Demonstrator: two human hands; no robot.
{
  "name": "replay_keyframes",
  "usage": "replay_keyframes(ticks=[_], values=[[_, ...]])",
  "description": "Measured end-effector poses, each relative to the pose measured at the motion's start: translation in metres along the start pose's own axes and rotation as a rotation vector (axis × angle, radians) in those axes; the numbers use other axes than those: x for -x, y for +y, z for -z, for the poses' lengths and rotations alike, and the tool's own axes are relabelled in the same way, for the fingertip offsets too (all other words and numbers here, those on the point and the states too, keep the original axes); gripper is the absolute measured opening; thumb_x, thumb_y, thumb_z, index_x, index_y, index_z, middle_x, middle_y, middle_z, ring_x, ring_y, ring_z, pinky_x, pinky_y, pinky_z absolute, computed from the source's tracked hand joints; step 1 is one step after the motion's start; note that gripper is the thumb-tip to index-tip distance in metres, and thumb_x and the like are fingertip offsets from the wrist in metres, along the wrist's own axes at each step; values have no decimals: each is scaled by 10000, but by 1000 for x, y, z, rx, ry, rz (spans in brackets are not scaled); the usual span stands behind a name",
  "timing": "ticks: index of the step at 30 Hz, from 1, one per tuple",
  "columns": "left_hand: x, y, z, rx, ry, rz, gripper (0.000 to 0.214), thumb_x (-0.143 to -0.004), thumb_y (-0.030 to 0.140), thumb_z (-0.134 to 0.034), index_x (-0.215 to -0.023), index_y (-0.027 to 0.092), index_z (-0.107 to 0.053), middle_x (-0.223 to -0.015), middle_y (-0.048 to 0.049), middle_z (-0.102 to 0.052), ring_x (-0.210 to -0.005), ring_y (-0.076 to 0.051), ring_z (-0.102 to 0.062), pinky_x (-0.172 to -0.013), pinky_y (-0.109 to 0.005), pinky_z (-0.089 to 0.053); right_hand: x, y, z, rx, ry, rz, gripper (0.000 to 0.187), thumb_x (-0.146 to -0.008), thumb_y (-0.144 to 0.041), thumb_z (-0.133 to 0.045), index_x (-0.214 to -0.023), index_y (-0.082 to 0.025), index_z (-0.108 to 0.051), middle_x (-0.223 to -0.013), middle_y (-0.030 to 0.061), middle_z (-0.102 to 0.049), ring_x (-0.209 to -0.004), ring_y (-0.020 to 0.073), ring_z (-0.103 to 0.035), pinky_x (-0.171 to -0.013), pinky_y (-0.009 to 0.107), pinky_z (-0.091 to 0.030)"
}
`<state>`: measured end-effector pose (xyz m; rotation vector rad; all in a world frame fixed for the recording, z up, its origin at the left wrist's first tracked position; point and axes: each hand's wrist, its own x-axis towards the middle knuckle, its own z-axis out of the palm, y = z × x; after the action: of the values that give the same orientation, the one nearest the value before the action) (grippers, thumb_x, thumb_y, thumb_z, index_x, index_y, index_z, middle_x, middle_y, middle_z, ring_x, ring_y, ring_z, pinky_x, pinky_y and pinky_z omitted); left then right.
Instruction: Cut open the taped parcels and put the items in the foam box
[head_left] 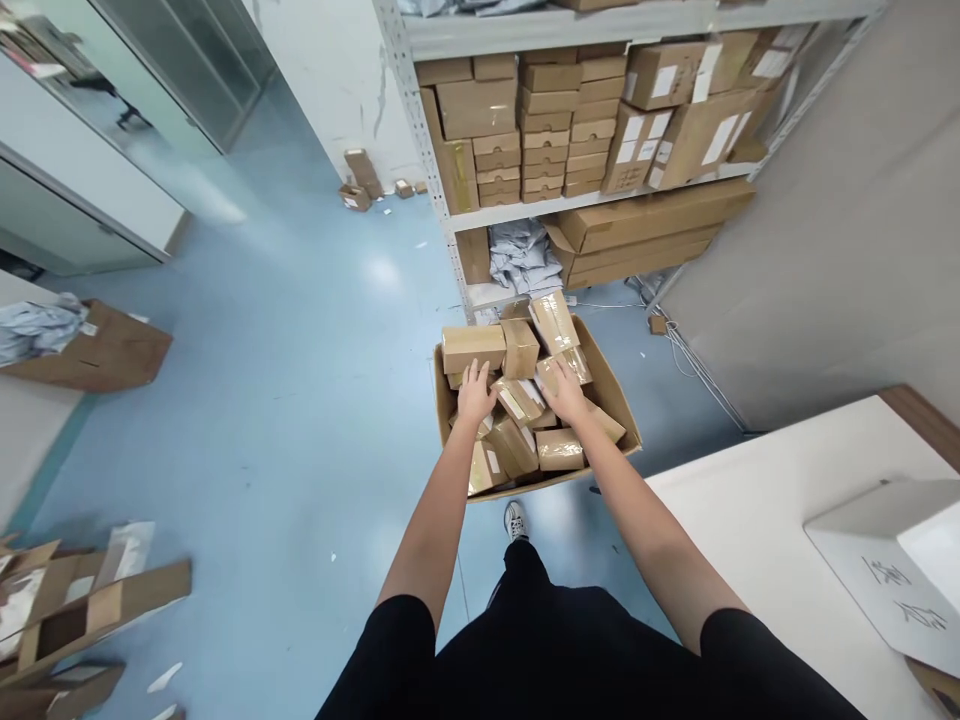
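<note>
A large open carton [606,385] stands on the floor in front of me, heaped with small brown taped boxes. My left hand [475,395] reaches into its left half, fingers stretched out beside a plain cardboard box [472,346]. On the right side of the heap, my right hand [564,390] lies over a taped box, its fingers spread. Between the hands is a tilted box [520,400] with a white label. Another taped box [553,320] leans at the carton's far edge. Neither hand is closed round a box.
Beyond the carton rises a metal shelf [480,215] stacked with cardboard boxes and grey bags [523,255]. A white table [757,490] stands at right. Opened cartons [105,620] lie at lower left; a carton [112,350] with grey bags sits at left. Cables [697,365] run along the wall.
</note>
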<state>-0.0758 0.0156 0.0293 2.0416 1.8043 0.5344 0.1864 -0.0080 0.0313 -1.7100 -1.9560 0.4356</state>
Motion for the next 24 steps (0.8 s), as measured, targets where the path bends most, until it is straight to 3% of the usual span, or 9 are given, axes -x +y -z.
replay_keyframes(ticks=[5,8,12,14,16,18,21,24], values=[[-92,-59,-1,-78,-100,92,753,-919,339,-661,-1610,140,-439,-1755,-189,-254,-1625,-406,-188,-1286,-587,-268,-52,-19,-63,-132,-60,-19,687,-985,-376,-570,-1636,-203,-436,-1680,158,-406,-1543,327,-404,-1258,545,-377],[-122,-82,-9,-195,-188,135,878,-874,410,-725,-1650,183,-383,-1780,-168,-180,-1644,-414,-70,-1289,-605,-208,-73,-26,-101,-272,-128,-49,716,-960,-384,-614,-1639,-232,-447,-1698,121,-397,-1577,314,-358,-1300,522,-309],[-118,-108,-20,-309,-179,263,1000,-871,518,-740,-1689,172,-281,-1685,-258,-336,-1594,-468,-162,-1228,-623,-271,-92,-30,-153,-584,-258,-248,857,-906,-426,-690,-1678,-219,-379,-1696,109,-413,-1573,304,-378,-1302,476,-303],[-111,-124,-20,-308,-132,288,980,-869,526,-751,-1668,161,-315,-1624,-286,-391,-1554,-489,-222,-1187,-621,-322,-98,-34,-178,-739,-350,-416,942,-897,-454,-698,-1711,-210,-292,-1698,121,-407,-1553,313,-414,-1286,487,-326],[-109,-142,-16,-280,-108,267,907,-843,506,-789,-1605,193,-410,-1653,-262,-345,-1560,-491,-197,-1174,-615,-335,-103,-40,-200,-855,-405,-505,977,-888,-447,-699,-1724,-227,-244,-1717,101,-370,-1574,307,-380,-1293,492,-308],[-111,-159,-13,-205,-134,252,865,-772,476,-858,-1510,223,-487,-1678,-222,-306,-1563,-481,-206,-1166,-588,-358,-107,-48,-219,-941,-420,-484,975,-869,-413,-699,-1723,-281,-247,-1739,38,-324,-1611,279,-305,-1312,480,-269],[-112,-171,-14,-31,-175,287,902,-647,439,-933,-1414,202,-520,-1532,-214,-451,-1450,-443,-416,-1126,-524,-419,-113,-60,-234,-1010,-423,-425,969,-841,-382,-697,-1710,-348,-270,-1741,-39,-303,-1625,246,-268,-1319,464,-254],[-97,-163,-23,109,-41,338,978,-595,433,-952,-1426,160,-513,-1375,-208,-537,-1362,-428,-495,-1140,-515,-407,-115,-65,-232,-1014,-406,-413,949,-822,-361,-690,-1693,-361,-315,-1721,-59,-349,-1611,238,-304,-1314,457,-270]])
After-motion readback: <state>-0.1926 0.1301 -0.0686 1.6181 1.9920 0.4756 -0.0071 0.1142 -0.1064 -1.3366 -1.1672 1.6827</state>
